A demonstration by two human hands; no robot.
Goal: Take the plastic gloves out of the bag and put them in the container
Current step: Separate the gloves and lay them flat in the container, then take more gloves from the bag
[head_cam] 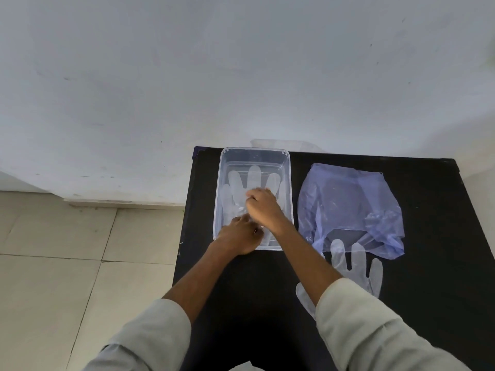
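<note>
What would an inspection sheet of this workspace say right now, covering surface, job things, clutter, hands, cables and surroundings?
Surface: black table against the wall.
Job's things: clear container holds at least one glove; blue bag lies flat to its right; one more glove lies on the table at the bag's near edge.
Clutter: nothing seen.
Hands: left hand and right hand both inside the container, pressing on the glove there.
Cables: nothing seen.
Surroundings: pale wall; tiled floor at left.
</note>
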